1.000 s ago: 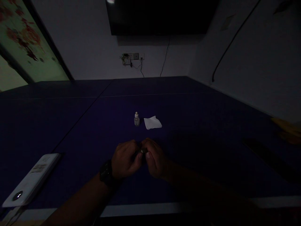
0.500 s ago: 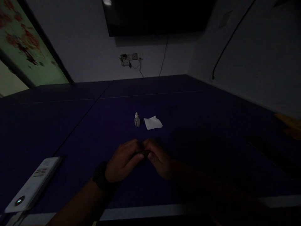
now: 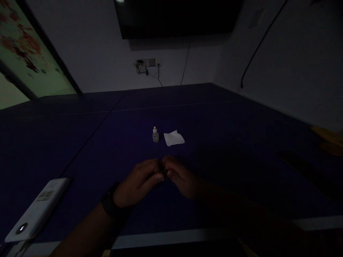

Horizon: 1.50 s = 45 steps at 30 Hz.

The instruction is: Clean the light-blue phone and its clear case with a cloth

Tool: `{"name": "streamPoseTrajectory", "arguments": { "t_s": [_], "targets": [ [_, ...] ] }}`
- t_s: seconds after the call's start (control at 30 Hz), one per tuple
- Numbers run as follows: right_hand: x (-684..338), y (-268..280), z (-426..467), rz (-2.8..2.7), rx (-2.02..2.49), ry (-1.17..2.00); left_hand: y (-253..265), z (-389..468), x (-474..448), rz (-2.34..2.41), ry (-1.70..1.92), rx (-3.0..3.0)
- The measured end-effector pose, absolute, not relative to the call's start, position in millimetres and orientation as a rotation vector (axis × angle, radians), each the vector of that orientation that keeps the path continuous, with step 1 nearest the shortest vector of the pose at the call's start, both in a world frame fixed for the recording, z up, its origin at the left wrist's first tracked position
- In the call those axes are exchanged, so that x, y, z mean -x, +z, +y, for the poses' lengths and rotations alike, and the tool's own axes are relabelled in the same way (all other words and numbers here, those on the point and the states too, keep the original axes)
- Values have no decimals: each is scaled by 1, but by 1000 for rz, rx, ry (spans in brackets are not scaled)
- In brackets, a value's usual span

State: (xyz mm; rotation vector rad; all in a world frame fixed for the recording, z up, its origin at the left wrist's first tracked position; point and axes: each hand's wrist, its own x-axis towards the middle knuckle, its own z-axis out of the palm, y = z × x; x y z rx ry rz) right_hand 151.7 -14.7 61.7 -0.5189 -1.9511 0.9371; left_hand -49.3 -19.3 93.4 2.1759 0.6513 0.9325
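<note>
My left hand (image 3: 139, 182), with a dark watch (image 3: 109, 202) on its wrist, is closed, fingers curled and thumb pressed forward. Against it, my right hand (image 3: 180, 178) is closed in the same way. Between the two thumbs is a small dark object (image 3: 165, 174), mostly covered by my fingers and too dim to name. Just beyond my hands a small clear dropper bottle (image 3: 155, 136) with a white cap stands upright. To its right lies a folded white tissue (image 3: 174, 138), apart from both hands.
A white power bank (image 3: 37, 210) with a lit round display and a cable lies at the left on the dark blue table (image 3: 128, 128). At the right are a dark flat object (image 3: 302, 171) and a yellow cloth-like item (image 3: 328, 139). Sockets (image 3: 147, 64) and a screen (image 3: 177, 18) are on the wall.
Both hands stay together, with slight finger movement; less of the dark object shows between the thumbs, and a small pale spot appears by the left thumb tip. The view has shifted slightly.
</note>
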Motion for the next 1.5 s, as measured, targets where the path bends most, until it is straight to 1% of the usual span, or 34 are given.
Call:
{"name": "streamPoseTrajectory", "arguments": {
  "t_s": [0.17, 0.33, 0.4, 0.47, 0.57, 0.63, 0.7, 0.87, 1.17, 1.5],
  "targets": [
    [-152, 66, -12, -1963, 500, 979, 97, -20, 50, 632, 920, -2114],
    [-147, 60, -11, -1925, 530, 947, 100, -21, 52, 747, 881, -2065],
    [-145, 55, -16, -1854, 583, 807, 100, -22, 51, 814, 888, -2049],
    [-142, 52, -24, -1718, 667, 544, 99, -23, 49, 889, 911, -2031],
    [-138, 51, -36, -1790, 706, 185, 95, -23, 44, 1032, 994, -1957],
    [-133, 51, -43, -1867, 785, 32, 93, -23, 41, 1123, 1051, -1888],
    [-126, 50, -47, -1886, 889, -45, 93, -23, 39, 1186, 1076, -1841],
    [-113, 43, -45, -1848, 1039, -101, 98, -27, 34, 1288, 1052, -1821],
    [-111, 44, -36, -1754, 927, -190, 104, -29, 33, 1356, 972, -1812],
    [-107, 41, -24, -1678, 897, -276, 116, -30, 23, 1376, 850, -1950]
  ]
}}
